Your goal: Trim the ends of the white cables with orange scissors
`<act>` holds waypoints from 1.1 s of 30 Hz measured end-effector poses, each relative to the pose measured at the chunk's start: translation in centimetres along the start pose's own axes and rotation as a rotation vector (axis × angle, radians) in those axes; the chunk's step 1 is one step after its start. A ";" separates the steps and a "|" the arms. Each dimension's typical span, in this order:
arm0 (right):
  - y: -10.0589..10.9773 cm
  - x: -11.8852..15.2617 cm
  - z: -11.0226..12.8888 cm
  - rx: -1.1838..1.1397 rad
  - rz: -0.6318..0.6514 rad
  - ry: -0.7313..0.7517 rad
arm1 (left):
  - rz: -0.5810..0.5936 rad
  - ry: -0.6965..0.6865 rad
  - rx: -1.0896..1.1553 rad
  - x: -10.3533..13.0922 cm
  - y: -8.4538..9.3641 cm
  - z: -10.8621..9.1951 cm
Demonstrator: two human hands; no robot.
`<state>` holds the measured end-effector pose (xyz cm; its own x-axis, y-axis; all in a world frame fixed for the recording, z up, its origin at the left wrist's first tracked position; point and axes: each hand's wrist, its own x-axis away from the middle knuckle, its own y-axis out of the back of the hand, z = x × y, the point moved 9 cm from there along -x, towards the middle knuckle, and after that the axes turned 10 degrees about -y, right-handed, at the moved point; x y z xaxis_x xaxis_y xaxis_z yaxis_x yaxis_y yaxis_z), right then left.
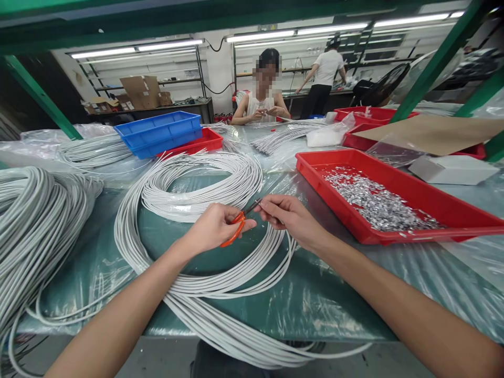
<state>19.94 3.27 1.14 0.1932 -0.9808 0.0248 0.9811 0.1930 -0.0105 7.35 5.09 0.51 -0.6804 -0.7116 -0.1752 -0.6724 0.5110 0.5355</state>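
Note:
My left hand (216, 224) is closed around the orange handles of a small pair of scissors (236, 229), whose dark blades point up and right. The blade tips meet the fingers of my right hand (284, 214). That hand is pinched shut, and what it grips is mostly hidden, though it looks like a cable end. Just behind and below both hands lies a large coil of white cable (200, 181) on the green table (315, 294). Some loops pass under my left forearm and hang past the table's front edge.
A red tray (394, 237) of small silvery parts (378, 202) stands at the right. More coiled cable (35, 226) is heaped at the left. Blue bins (159, 131) sit behind, near a seated person (264, 97). Green frame posts (43, 97) rise on both sides.

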 end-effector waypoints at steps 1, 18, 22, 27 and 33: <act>0.2 0.0 0.2 0.024 -0.020 0.020 | 0.008 0.009 0.019 0.0 -0.1 -0.1; -0.2 4.2 4.6 0.812 -0.553 0.656 | 0.046 0.087 0.241 0.3 -1.5 -0.3; 0.3 3.2 4.0 0.765 -0.497 0.545 | -0.078 0.039 0.216 -0.2 -0.1 -0.2; -1.1 2.3 2.7 0.697 -0.285 0.443 | -0.247 0.015 0.312 -0.3 1.5 -0.1; -2.6 2.5 2.5 0.751 -0.228 0.446 | -0.216 -0.004 0.359 -0.5 0.9 -0.3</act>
<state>17.91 0.42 3.70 0.1272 -0.8865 -0.4449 0.7707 -0.1940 0.6069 7.22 5.73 1.32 -0.5134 -0.8193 -0.2554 -0.8581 0.4864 0.1646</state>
